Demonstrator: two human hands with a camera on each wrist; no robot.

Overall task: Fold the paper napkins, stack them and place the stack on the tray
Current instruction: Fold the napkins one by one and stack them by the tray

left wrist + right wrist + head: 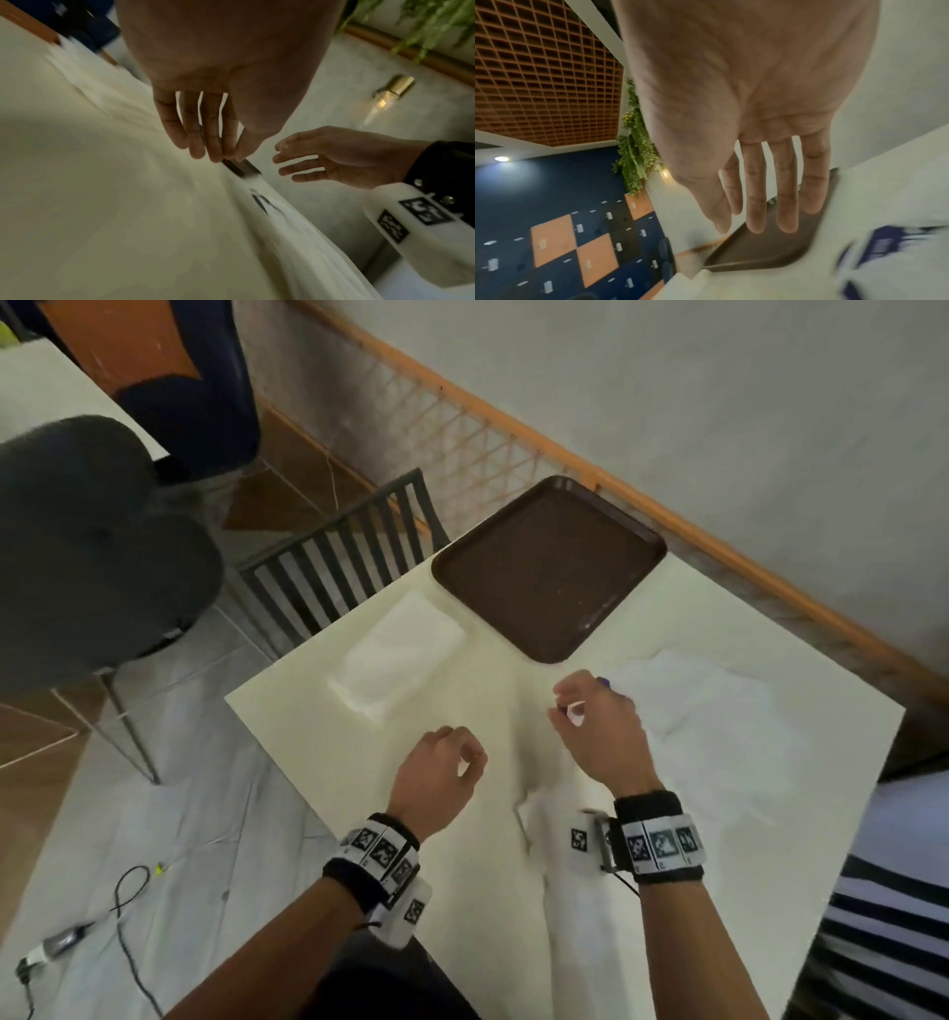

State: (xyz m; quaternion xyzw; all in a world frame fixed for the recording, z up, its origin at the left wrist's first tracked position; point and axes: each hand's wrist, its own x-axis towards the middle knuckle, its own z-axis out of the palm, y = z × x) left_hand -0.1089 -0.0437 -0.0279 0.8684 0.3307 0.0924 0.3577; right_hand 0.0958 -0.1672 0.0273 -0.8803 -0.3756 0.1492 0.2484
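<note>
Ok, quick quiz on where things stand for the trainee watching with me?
1. True or false: a napkin stack already lies on the tray.
2. Where is the folded stack? A) on the table, left of the tray; B) on the chair; C) on the floor.
3. What does the left hand pinch between fingertips and thumb?

Key: 1 false, the tray is bare. 2 A. 3 The edge of a napkin.
</note>
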